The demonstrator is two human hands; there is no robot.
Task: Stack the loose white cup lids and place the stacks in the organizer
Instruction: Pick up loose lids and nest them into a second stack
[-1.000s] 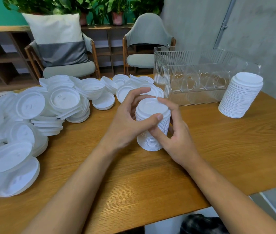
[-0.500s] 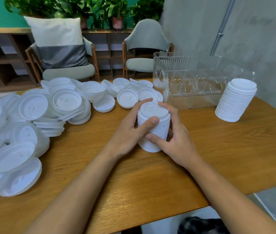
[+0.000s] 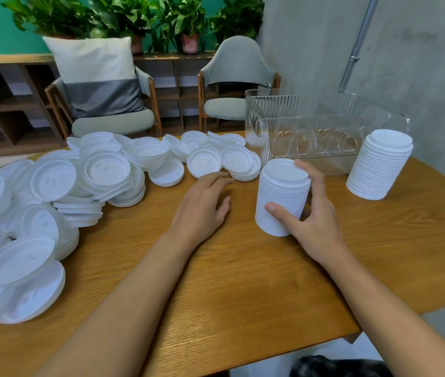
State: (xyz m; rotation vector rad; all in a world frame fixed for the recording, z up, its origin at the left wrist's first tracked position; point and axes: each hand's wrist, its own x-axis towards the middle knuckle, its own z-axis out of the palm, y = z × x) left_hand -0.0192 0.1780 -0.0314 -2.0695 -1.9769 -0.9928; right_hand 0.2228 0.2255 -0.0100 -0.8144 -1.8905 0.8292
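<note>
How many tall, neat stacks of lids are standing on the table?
2. The near stack is gripped by the right hand; the far stack stands alone beside the clear organizer, at the right. The loose pile may hide short stacks.

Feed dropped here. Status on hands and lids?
Right hand grips lid stack. Left hand open, near loose lids. Organizer just behind, nothing between.

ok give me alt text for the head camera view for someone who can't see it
A person's right hand grips a tall stack of white cup lids on a wooden table, the left hand open beside it. Loose lids are heaped at left; a clear organizer and a second stack stand behind.
</note>
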